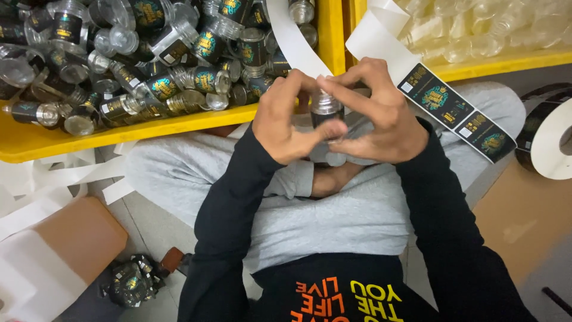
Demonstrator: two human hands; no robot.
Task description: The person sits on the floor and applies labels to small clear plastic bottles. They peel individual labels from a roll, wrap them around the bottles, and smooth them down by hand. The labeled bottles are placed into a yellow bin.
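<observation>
Both hands meet over the seated person's lap, closed around one small clear plastic bottle with a dark label [326, 113]. The left hand [285, 122] wraps the bottle from its side with the thumb laid across the front, and the right hand [381, 116] presses in from the other side, fingers curled tight over the top. The label seems to be partly smoothed onto the bottle, though the fingers hide most of it, so how well it sits cannot be told.

As for progress, a good deal looks done. The yellow plastic crate on the left [179, 122] is heaped to its near rim with small clear bottles that already carry dark labels [155, 65]. The second yellow crate at the upper right [506, 59] holds a pile of bare clear bottles [476, 27], so I judge that plenty is left.

A white backing strip with dark printed labels [453, 110] runs from the far edge of the crates, past the right hand, toward the roll of labels [551, 140] by the right knee. Spent white backing paper [36, 238] lies loose on the floor at the left, beside a brown cardboard box [77, 238].
</observation>
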